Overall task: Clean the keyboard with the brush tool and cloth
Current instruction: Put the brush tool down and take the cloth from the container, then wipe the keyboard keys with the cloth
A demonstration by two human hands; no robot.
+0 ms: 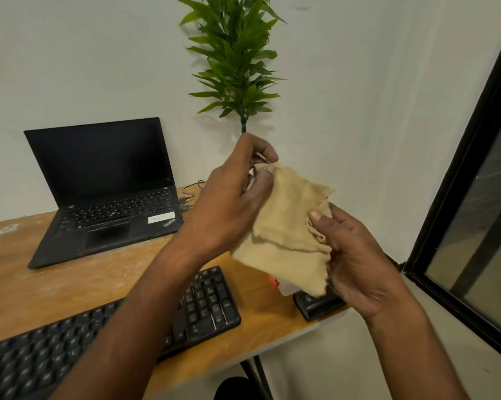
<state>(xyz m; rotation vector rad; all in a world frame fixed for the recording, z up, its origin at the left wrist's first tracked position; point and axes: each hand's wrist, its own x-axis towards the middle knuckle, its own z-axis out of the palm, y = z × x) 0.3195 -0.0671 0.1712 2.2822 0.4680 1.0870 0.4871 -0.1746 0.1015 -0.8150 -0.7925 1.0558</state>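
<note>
A tan cloth (289, 226) hangs folded in the air above the table's right end. My left hand (232, 203) pinches its upper left corner between thumb and fingers. My right hand (356, 255) holds its right edge with the thumb on top. Below and to the left, a black keyboard (208, 301) lies along the front of the wooden table (70, 290), partly hidden by my left forearm. A small black object (315, 306) sits near the table's right edge, mostly covered by the cloth. I cannot make out a brush.
An open black laptop (108, 203) with a dark screen stands at the back left of the table, cables (190, 194) trailing from its right side. A green plant (234, 59) rises against the white wall. A dark-framed window (474, 226) is at the right.
</note>
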